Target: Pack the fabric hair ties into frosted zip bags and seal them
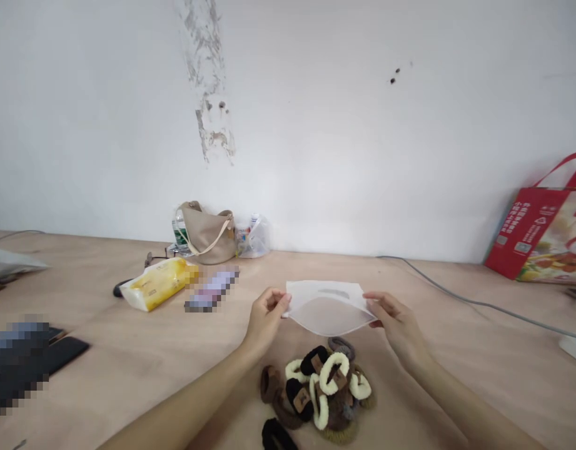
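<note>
- Head view, hands: the left hand (pixel 267 319) and the right hand (pixel 396 328) stand apart, each pinching an opposite side edge of a frosted plastic pouch (pixel 329 307). The pouch is held up in the air, above the table and in front of the person.
- Head view, below the hands: a heap of fuzzy hair ties (pixel 318 394) in black, brown and cream lies on the light wooden table (pixel 100 294), just under the pouch and touching neither hand.
- Head view, farther off: a yellow tissue pack (pixel 159 285) lies left of the hands, beside a pixelated object (pixel 211 289). A beige handbag (pixel 207 236) stands against the white wall (pixel 316 125), between a water bottle (pixel 179 230) and a clear plastic bag (pixel 252 237).
- Head view, edges: a black phone (pixel 67 353) lies at the left, partly under a pixelated patch. A red tote bag (pixel 538 228) leans against the wall at the right, and a grey cable (pixel 475 303) runs across the table.
</note>
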The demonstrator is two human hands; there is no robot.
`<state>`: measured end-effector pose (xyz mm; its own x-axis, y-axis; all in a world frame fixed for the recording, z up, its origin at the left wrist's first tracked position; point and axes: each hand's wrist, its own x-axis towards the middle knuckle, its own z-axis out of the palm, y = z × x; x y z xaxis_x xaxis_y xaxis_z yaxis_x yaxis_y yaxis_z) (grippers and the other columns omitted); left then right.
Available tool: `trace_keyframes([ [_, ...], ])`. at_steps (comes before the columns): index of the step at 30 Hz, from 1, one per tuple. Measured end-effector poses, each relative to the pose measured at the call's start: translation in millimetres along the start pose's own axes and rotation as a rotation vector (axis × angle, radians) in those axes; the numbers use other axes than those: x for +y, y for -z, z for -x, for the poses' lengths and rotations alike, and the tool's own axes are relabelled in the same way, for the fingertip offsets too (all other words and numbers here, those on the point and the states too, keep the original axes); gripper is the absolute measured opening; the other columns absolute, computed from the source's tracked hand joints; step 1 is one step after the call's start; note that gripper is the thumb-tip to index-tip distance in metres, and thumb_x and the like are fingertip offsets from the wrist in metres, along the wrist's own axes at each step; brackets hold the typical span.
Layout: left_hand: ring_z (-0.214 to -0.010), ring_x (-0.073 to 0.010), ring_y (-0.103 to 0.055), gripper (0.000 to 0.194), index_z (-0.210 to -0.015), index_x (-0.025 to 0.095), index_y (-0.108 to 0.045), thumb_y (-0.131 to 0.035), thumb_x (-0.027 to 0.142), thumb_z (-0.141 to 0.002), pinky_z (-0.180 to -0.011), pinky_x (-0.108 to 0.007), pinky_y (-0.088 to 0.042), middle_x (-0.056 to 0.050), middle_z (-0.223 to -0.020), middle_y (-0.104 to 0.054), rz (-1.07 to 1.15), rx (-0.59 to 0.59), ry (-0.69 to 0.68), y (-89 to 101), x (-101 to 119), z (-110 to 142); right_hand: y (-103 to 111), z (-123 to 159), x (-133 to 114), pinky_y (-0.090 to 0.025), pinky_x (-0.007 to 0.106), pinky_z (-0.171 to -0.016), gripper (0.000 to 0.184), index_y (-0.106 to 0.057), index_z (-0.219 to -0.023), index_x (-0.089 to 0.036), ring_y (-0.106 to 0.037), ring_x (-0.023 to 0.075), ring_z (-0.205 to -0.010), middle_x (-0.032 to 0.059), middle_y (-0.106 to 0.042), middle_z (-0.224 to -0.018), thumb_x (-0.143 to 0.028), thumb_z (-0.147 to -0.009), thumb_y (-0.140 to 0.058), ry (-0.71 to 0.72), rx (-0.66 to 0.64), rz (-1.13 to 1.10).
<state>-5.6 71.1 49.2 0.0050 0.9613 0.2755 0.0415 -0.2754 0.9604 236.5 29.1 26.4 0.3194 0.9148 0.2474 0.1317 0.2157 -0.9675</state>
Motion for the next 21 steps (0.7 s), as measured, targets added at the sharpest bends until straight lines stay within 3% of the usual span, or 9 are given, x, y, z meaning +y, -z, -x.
trace_keyframes([
  [4, -0.070, -0.0202, -0.064, 0.030, -0.074, 0.014, -0.069, -0.058, 0.041, -0.070, -0.064, -0.029, -0.049, -0.007, -0.077, -0.070, 0.024, -0.018, 0.024, 0.8, -3.3, 0.2, 2.2, 2.8, 2.6, -0.052, 0.034, -0.068, 0.043, -0.069, -0.092, -0.018, -0.067, 0.0244, -0.079, 0.0082, -0.071, -0.088, -0.055, -0.074, -0.057, 0.030, -0.035, -0.025],
  [9, -0.081, -0.0233, -0.064, 0.024, -0.079, 0.016, -0.072, -0.063, 0.034, -0.067, -0.073, -0.031, -0.048, -0.006, -0.077, -0.071, -0.015, 0.018, -0.025, 3.3, 1.7, 5.2, 5.7, 7.4, 0.6, -0.048, 0.033, -0.069, 0.033, -0.071, -0.083, -0.020, -0.063, 0.0224, -0.073, 0.0043, -0.068, -0.073, -0.050, -0.071, -0.064, 0.109, -0.010, 0.050],
  [14, -0.096, -0.0240, -0.060, 0.021, -0.076, 0.019, -0.073, -0.066, 0.037, -0.068, -0.082, -0.029, -0.046, -0.006, -0.094, -0.068, -0.049, 0.050, -0.123, -0.8, 3.9, 10.7, 2.6, 11.6, -3.7, -0.046, 0.032, -0.072, 0.034, -0.071, -0.078, -0.023, -0.060, 0.0238, -0.084, 0.0065, -0.068, -0.089, -0.055, -0.071, -0.064, 0.173, 0.035, 0.112],
  [21, -0.093, -0.0268, -0.064, 0.023, -0.084, 0.016, -0.072, -0.062, 0.034, -0.073, -0.087, -0.034, -0.047, -0.006, -0.091, -0.074, -0.045, -0.079, -0.047, -9.0, 1.4, 16.1, -11.1, 19.7, -7.1, -0.048, 0.034, -0.077, 0.033, -0.070, -0.082, -0.020, -0.064, 0.0263, -0.088, 0.0067, -0.073, -0.086, -0.052, -0.077, -0.059, 0.113, -0.103, 0.041],
])
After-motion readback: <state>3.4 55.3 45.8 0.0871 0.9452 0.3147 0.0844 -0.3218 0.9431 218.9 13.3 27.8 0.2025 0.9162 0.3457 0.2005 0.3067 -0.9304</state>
